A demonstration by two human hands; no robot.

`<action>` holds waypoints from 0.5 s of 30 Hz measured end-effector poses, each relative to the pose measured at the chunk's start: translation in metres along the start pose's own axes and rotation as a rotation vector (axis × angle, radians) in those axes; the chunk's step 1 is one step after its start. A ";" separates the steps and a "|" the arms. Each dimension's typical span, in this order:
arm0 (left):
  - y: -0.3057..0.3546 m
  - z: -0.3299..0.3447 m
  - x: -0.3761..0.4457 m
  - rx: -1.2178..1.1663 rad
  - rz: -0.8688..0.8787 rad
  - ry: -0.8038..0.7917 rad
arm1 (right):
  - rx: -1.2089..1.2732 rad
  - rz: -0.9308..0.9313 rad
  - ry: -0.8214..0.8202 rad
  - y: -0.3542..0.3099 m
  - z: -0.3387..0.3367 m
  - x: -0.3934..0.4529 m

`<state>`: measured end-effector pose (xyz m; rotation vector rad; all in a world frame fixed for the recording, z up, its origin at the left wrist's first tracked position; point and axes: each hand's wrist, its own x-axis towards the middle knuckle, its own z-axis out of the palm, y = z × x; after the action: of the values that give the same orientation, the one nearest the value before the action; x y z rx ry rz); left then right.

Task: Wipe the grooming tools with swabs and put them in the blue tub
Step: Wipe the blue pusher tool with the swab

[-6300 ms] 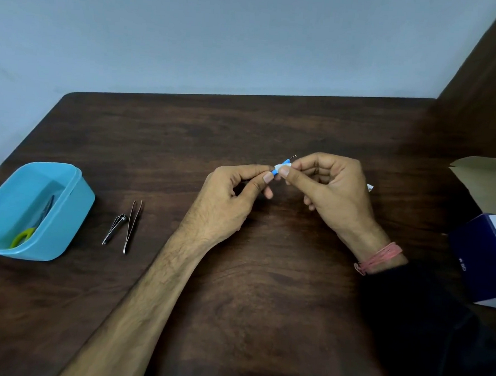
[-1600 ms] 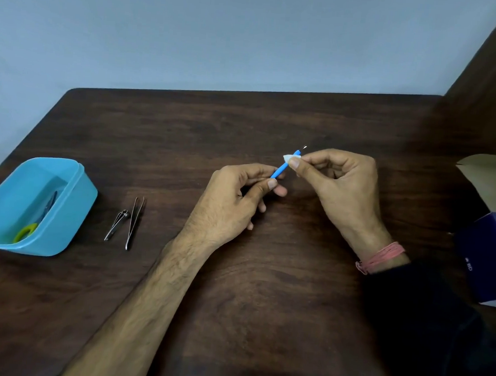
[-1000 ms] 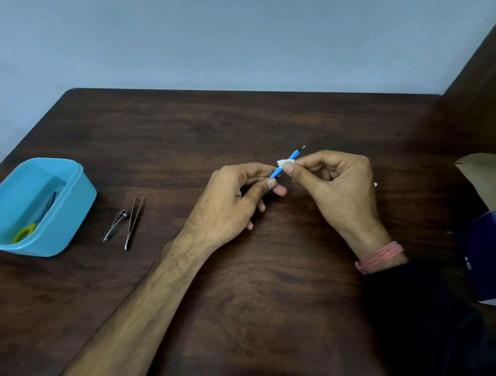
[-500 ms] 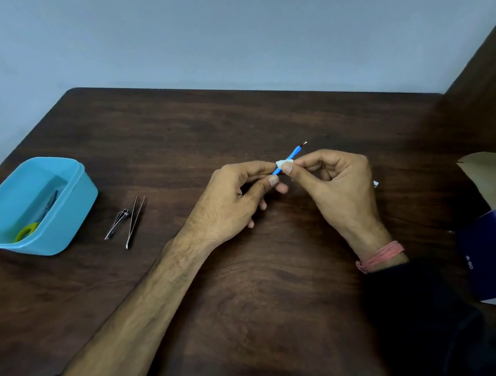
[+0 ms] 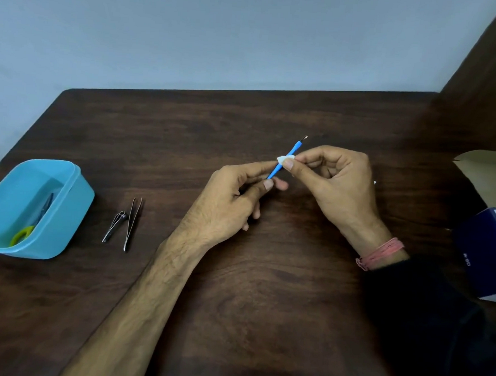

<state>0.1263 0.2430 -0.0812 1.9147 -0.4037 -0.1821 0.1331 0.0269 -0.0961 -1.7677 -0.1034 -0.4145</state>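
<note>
Over the middle of the table my left hand [image 5: 231, 195] pinches the lower end of a thin blue-handled tool [image 5: 295, 149] with a small metal tip, which slants up to the right. My right hand [image 5: 337, 181] pinches a small white swab [image 5: 283, 159] folded round the tool's shaft. At the far left stands the blue tub [image 5: 74, 206], with yellow-handled scissors [image 5: 23, 233] lying inside. Between the tub and my left arm lie a nail clipper [image 5: 114, 226] and metal tweezers [image 5: 132, 224] side by side on the dark wood.
A dark blue and white box [image 5: 486, 254] sits at the right edge, with an open cardboard flap [image 5: 486, 170] behind it. A small white scrap [image 5: 374, 182] peeks out behind my right hand. The wall borders the table's far edge.
The swab in my right hand has slid back and forth along the blue tool's shaft, and more of the tool's tip end now shows above it. The clipper, tweezers and tub have not moved.
</note>
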 end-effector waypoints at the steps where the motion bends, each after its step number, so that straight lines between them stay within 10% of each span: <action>1: 0.000 0.000 0.000 -0.024 -0.016 0.014 | 0.001 0.001 -0.003 0.000 0.000 0.000; 15: 0.002 0.005 0.000 -0.003 -0.038 0.154 | -0.032 -0.016 0.014 0.003 -0.002 0.001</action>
<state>0.1248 0.2379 -0.0816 1.9193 -0.2644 -0.0594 0.1347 0.0235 -0.0983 -1.7963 -0.1017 -0.4428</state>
